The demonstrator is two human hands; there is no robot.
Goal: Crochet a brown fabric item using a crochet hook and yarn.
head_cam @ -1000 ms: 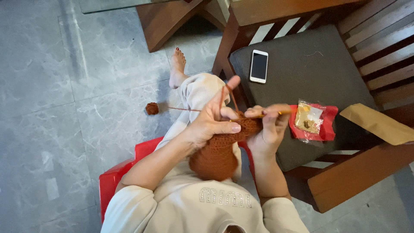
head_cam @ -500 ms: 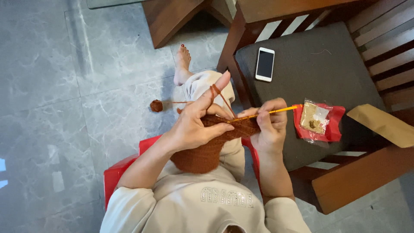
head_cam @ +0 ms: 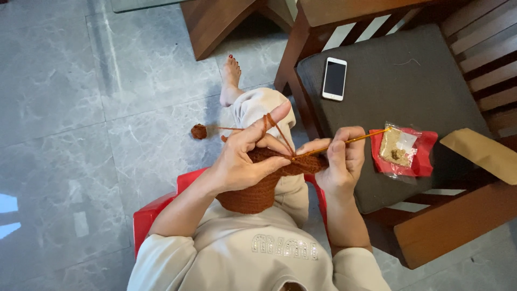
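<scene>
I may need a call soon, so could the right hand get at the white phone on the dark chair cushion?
Probably yes: the white phone lies uncovered, but the right hand holds an orange crochet hook.

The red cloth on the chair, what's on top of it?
A clear bag with something brownish inside lies on the red cloth. What's under the bag is covered.

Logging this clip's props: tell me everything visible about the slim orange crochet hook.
The slim orange crochet hook is a thin, straight rod, apparently metal or plastic. It lies nearly level, rising slightly toward the chair cushion. The right hand pinches it mid-shaft; its working tip, hidden, meets the rust-brown crocheted piece beside the left hand. Its far end overhangs a red packet.
</scene>
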